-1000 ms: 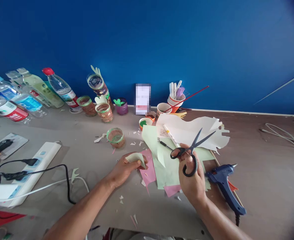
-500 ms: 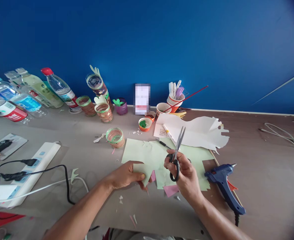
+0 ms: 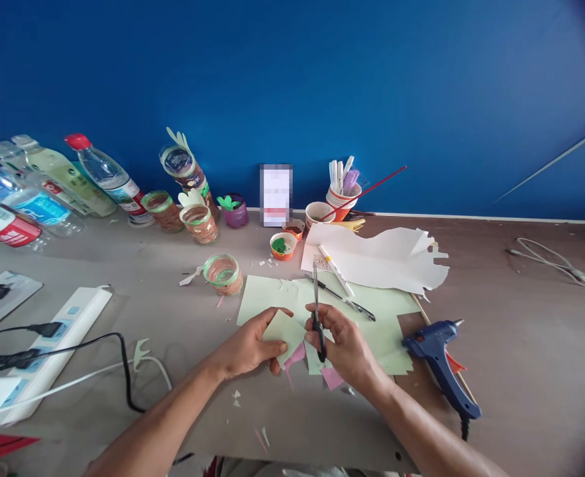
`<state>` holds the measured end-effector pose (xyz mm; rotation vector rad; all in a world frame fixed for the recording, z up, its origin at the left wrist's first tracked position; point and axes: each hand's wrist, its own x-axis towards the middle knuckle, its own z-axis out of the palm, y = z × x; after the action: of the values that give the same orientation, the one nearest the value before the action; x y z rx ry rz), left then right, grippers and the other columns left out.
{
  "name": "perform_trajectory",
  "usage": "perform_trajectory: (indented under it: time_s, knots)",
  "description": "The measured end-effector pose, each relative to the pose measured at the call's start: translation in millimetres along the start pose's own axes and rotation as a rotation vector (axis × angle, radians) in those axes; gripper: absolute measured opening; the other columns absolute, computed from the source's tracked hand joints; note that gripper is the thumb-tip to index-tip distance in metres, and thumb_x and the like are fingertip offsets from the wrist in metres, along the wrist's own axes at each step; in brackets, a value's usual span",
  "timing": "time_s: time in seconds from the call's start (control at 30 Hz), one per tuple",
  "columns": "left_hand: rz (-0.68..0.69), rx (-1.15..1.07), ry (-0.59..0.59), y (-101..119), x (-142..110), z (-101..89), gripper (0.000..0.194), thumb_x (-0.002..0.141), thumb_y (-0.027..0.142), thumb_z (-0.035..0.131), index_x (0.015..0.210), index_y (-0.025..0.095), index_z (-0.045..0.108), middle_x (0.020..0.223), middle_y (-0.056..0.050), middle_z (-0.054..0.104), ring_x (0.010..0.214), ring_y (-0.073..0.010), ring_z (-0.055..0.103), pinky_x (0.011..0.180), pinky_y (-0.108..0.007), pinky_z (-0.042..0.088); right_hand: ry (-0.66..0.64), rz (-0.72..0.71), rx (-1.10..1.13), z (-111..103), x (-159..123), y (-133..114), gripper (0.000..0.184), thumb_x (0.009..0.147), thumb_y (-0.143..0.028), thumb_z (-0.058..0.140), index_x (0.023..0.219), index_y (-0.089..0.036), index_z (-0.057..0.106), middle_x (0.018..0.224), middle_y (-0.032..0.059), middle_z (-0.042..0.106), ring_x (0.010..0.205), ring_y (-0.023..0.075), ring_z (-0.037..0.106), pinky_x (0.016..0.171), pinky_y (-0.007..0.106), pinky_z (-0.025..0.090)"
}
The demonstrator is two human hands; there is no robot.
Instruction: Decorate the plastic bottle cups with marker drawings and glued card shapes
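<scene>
Between thumb and fingers, my left hand [image 3: 250, 348] pinches a small piece of pale green paper [image 3: 283, 333]. My right hand [image 3: 344, 341] is closed around the black handles of a pair of scissors [image 3: 317, 311], whose narrow blades point up and away from me. The scissors are just right of the paper piece. Under and beyond both hands lie pale green sheets [image 3: 267, 296], with pink paper scraps [image 3: 332, 378] near the right hand. A black pen [image 3: 362, 310] and a white marker [image 3: 336, 269] lie on the sheets past the scissors.
A blue hot glue gun [image 3: 444, 361] lies to the right. Painted cups, including one open cup [image 3: 223, 273], stand left of centre. Bottles [image 3: 108, 173] lean at the far left, near a power strip [image 3: 58, 351] with cables. A white torn sheet [image 3: 376, 255] lies behind.
My right hand has moved left, bringing the scissors closer to the paper, and the blades have turned more upright. The green paper piece has tilted in my left hand. The view has shifted slightly.
</scene>
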<state>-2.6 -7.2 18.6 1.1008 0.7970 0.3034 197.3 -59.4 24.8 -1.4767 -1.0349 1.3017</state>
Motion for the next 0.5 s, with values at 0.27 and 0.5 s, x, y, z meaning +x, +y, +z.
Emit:
perform_trajectory:
  time_s: [0.27, 0.5]
  knots:
    - [0.019, -0.025, 0.003, -2.6, 0.7, 0.3, 0.055, 0.082, 0.037, 0.071, 0.13, 0.024, 0.048, 0.08, 0.005, 0.057, 0.054, -0.008, 0.054, 0.058, -0.025, 0.05, -0.006, 0.029, -0.014, 1.5, 0.2, 4.9, 0.038, 0.067, -0.029, 0.066, 0.103, -0.02, 0.058, 0.074, -0.0008, 0.058, 0.073, 0.016, 0.053, 0.06, 0.026, 0.043]
    - [0.052, -0.194, 0.03, -4.1, 0.8, -1.4, 0.07, 0.078, 0.044, 0.076, 0.135, 0.021, 0.044, 0.09, -0.002, 0.065, 0.056, -0.0105, 0.061, 0.06, -0.026, 0.049, 0.06, -0.006, 0.086, 1.4, -0.1, 3.3, 0.036, 0.067, -0.029, 0.07, 0.099, -0.022, 0.055, 0.071, -0.0024, 0.057, 0.067, 0.0145, 0.053, 0.053, 0.023, 0.043]
